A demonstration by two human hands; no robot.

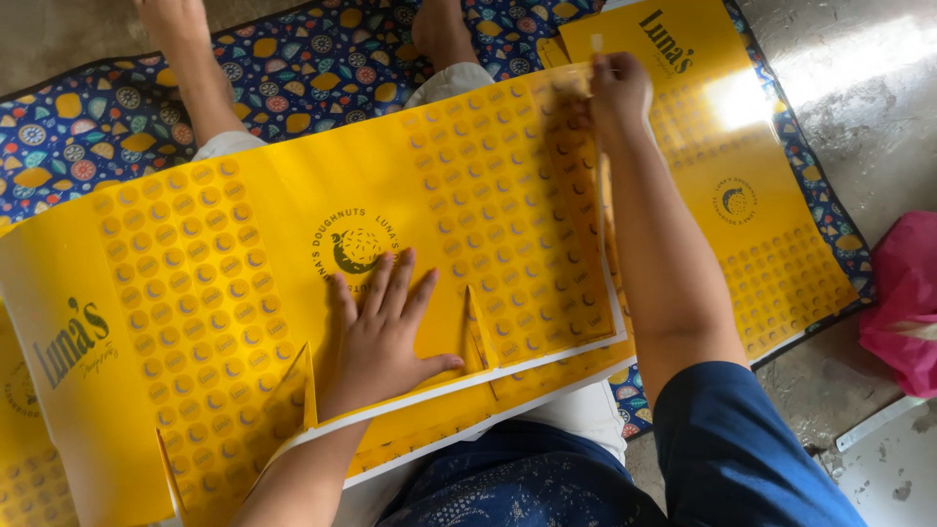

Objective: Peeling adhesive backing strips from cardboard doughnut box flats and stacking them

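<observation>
A large flat yellow cardboard box blank (pixel 244 210), printed with rows of small circles and a round emblem, lies across my lap. My left hand (pixel 383 327) rests flat on it near its front edge, fingers spread, just below the emblem. My right hand (pixel 615 93) reaches to the blank's far right corner, fingers closed on a thin pale stick-like tool (pixel 596 46) held against the cardboard edge. Cut flaps stand up slightly on either side of my left hand.
More yellow blanks lie beneath the top one, and another (pixel 752 195) lies to the right on a dark blue patterned mat (pixel 98 117). My bare feet (pixel 439 29) rest on the mat. A pink bag (pixel 903 303) sits on the concrete floor at right.
</observation>
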